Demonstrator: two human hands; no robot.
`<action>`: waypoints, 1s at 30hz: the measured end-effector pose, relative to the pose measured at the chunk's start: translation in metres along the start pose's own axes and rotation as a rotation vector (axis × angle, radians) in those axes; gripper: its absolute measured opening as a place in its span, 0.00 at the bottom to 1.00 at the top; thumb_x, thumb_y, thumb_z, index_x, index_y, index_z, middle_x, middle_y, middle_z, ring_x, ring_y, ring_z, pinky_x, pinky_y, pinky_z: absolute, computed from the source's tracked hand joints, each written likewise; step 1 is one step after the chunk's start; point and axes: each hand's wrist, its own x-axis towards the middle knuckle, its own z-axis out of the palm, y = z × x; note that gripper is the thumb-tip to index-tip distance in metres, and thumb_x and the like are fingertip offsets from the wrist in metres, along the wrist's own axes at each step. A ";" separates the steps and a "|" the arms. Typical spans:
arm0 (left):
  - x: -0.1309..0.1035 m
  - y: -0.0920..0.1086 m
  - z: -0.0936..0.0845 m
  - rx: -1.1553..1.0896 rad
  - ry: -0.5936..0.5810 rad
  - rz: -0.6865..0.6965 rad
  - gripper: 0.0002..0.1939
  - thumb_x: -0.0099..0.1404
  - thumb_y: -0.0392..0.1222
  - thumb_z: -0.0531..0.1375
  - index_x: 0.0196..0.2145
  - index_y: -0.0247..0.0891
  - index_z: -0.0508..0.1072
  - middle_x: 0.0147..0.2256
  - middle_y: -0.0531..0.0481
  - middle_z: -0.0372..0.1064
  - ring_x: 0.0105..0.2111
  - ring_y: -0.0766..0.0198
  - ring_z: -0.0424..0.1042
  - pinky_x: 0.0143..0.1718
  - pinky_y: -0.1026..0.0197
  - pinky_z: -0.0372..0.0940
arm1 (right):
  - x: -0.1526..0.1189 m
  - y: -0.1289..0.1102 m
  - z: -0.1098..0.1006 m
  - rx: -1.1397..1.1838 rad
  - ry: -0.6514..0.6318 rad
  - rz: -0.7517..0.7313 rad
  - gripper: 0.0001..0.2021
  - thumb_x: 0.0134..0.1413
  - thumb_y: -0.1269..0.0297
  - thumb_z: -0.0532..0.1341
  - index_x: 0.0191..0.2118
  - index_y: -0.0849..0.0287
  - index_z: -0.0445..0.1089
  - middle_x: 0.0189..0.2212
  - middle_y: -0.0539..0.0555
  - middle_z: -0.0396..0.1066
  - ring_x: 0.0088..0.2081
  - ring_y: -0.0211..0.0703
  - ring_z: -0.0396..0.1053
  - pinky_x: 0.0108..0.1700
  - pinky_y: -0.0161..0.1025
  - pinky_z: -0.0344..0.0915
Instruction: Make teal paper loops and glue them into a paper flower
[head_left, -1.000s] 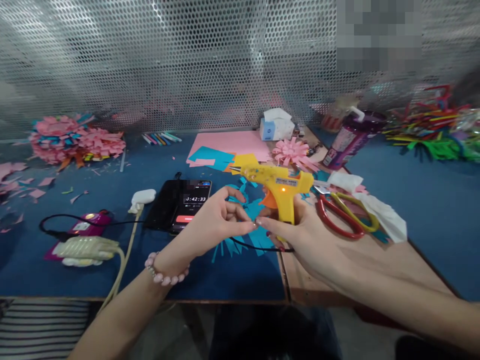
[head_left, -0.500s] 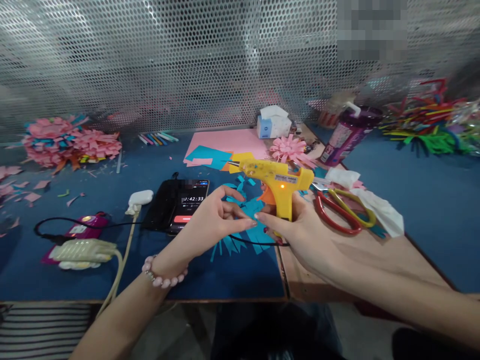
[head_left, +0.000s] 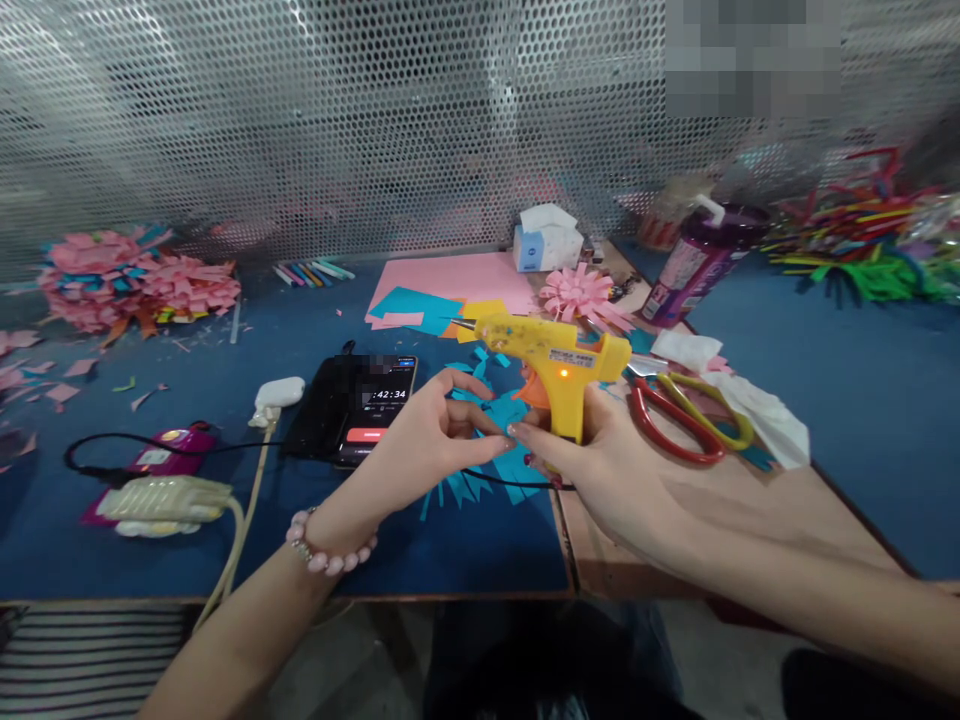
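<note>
Right grip clasps yellow glue gun; left grip curls beside it, contents indeterminable; phone lies left of both.

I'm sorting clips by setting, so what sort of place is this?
Probably a craft workspace: a yellow glue gun is held over the worktop, with scissors and a pink paper flower nearby.

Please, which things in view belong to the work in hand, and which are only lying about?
Seem to belong:
- yellow glue gun, in the right hand
- blue fringed paper
- scissors with red handle, probably, though not held

Seem only lying about:
- phone
- tissue box
- purple cup
</note>
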 end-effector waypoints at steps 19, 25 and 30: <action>0.004 0.010 -0.033 -0.008 0.433 0.174 0.20 0.54 0.36 0.66 0.40 0.37 0.61 0.24 0.56 0.67 0.22 0.72 0.64 0.24 0.68 0.59 | -0.011 0.002 -0.024 -0.079 0.017 -0.028 0.12 0.52 0.53 0.64 0.35 0.57 0.68 0.14 0.46 0.64 0.14 0.37 0.63 0.15 0.34 0.62; 0.002 0.013 -0.043 0.002 0.485 0.181 0.19 0.54 0.36 0.66 0.39 0.37 0.61 0.24 0.57 0.66 0.16 0.76 0.57 0.17 0.69 0.51 | -0.015 0.000 -0.021 -0.374 -0.032 -0.065 0.13 0.51 0.51 0.63 0.32 0.57 0.73 0.14 0.49 0.65 0.14 0.36 0.60 0.15 0.34 0.58; -0.001 0.014 -0.042 0.038 0.496 0.185 0.19 0.53 0.37 0.67 0.39 0.38 0.62 0.23 0.56 0.67 0.19 0.73 0.62 0.21 0.69 0.57 | -0.017 0.000 -0.019 -0.466 -0.071 -0.153 0.12 0.51 0.53 0.61 0.25 0.55 0.71 0.13 0.48 0.63 0.14 0.36 0.58 0.15 0.34 0.55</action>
